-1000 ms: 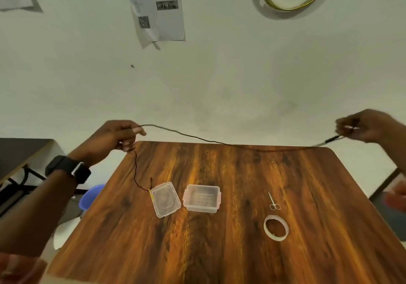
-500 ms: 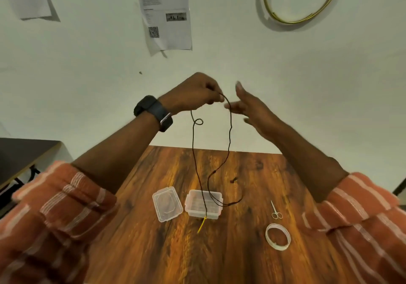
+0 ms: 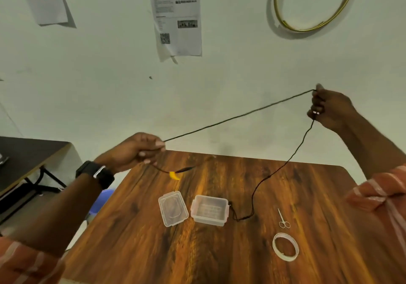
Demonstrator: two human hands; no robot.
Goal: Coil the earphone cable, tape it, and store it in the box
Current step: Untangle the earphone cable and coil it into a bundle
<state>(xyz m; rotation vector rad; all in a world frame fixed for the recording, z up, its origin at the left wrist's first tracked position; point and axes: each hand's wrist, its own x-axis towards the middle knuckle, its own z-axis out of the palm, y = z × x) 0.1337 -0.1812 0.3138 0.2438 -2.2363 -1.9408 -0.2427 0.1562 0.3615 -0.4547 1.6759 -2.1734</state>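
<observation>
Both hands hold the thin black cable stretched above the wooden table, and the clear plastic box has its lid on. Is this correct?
Not fully. The head view shows the clear plastic box open, its lid lying beside it on the wooden table. The left hand and right hand do hold the thin black cable stretched above it.

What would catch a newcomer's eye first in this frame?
The black earphone cable, pulled taut between the left hand low over the table's far edge and the right hand raised high, its tail drooping to the wooden table. Next come the open clear box and its lid at centre, with small scissors and a tape roll to their right.
</observation>
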